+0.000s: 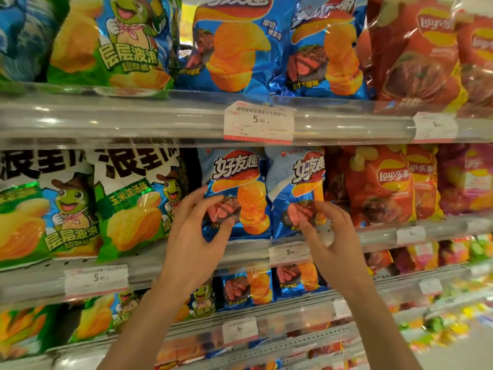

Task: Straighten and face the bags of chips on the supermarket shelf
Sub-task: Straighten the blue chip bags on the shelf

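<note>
Two blue steak-flavour chip bags stand side by side on the middle shelf (pixel 160 259). My left hand (pixel 196 231) grips the lower left part of the left blue bag (pixel 241 180), thumb and fingers pinching its front. My right hand (pixel 329 239) pinches the lower front of the right blue bag (pixel 298 172), which leans slightly and turns a little to the left. Both bags face forward with their logos showing.
Green frog-mascot bags (pixel 128 206) stand left of the blue ones, red Lay's bags (pixel 381 182) to the right. The upper shelf (pixel 133 116) holds similar bags, with a price tag (pixel 258 122). Lower shelves hold more blue and green bags (pixel 248 289).
</note>
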`<act>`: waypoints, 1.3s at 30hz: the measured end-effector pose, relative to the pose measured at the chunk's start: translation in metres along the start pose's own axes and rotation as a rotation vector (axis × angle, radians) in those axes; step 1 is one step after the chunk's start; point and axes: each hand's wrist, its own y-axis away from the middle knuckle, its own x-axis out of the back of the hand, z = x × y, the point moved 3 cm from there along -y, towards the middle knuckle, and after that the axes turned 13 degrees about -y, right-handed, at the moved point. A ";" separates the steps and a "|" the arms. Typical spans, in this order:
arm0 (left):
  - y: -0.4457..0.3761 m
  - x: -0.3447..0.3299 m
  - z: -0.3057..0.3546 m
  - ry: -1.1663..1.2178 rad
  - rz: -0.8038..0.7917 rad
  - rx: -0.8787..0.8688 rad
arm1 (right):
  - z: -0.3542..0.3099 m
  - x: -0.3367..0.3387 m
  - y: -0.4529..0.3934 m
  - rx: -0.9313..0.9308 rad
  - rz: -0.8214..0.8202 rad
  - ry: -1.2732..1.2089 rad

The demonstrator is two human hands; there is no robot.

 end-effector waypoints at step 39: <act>-0.064 -0.107 0.108 -0.222 0.219 0.321 | 0.029 0.031 -0.126 -0.091 -0.190 -0.380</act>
